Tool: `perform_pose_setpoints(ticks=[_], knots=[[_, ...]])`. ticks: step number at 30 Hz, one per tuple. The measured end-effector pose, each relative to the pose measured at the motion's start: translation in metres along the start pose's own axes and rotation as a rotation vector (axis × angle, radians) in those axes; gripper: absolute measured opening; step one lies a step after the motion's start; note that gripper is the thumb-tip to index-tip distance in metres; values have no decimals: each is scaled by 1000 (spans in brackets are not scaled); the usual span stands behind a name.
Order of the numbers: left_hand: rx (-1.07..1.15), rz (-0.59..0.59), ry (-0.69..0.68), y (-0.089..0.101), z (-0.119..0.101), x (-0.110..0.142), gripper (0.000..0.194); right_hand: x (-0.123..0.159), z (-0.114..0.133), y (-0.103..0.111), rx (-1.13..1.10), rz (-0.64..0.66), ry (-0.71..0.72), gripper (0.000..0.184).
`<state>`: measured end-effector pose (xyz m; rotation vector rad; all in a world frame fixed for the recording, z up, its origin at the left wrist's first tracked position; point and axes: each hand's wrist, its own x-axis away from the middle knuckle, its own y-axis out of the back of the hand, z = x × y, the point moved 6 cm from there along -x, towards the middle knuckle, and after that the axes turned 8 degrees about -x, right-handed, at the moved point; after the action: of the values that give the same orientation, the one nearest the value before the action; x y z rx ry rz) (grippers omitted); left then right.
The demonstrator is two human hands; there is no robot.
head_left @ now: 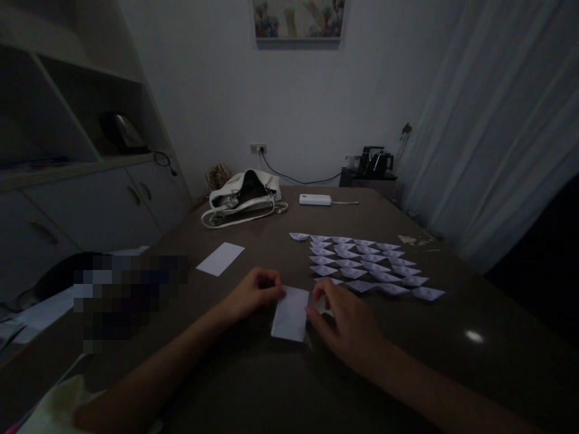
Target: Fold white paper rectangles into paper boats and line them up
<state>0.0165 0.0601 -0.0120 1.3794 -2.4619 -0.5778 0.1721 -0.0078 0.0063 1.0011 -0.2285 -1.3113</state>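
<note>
A small white sheet of folded paper (290, 314) lies in front of me on the dark table, between my hands. My left hand (256, 294) is closed, with thumb and forefinger pinching the paper's upper left corner. On the other side, my right hand (348, 322) has its curled thumb and forefinger at the right edge of the same paper. Beyond my right hand stand several rows of small folded paper boats (373, 266). To the left, past my left hand, a flat blank white paper (221, 259) lies by itself.
A white handbag (246, 199) sits open at the far left of the table (217, 386). Beside it is a white power strip or similar device (315, 199) with a short cable. Small paper scraps (414, 240) lie near the right edge. Loose papers (45, 310) are at far left.
</note>
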Motion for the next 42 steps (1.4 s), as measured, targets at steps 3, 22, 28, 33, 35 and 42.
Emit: perform_pose_setpoints(ticks=[3, 22, 28, 33, 35, 42], knots=[[153, -97, 12, 6, 2, 0, 21, -2, -5, 2, -187, -22, -72, 14], [173, -43, -70, -1, 0, 0, 25, -10, -34, -14, -707, -75, -277, 8], [189, -24, -62, -4, 3, 0, 24, -10, -39, -16, -833, -94, -319, 12], [190, 7, -109, -6, -1, 0, 21, -10, -42, -19, -929, -93, -365, 19], [185, 16, -108, -6, -1, 1, 22, -10, -43, -20, -966, -91, -396, 19], [215, 65, -105, -8, 2, 3, 21, -11, -43, -22, -1042, -109, -440, 13]])
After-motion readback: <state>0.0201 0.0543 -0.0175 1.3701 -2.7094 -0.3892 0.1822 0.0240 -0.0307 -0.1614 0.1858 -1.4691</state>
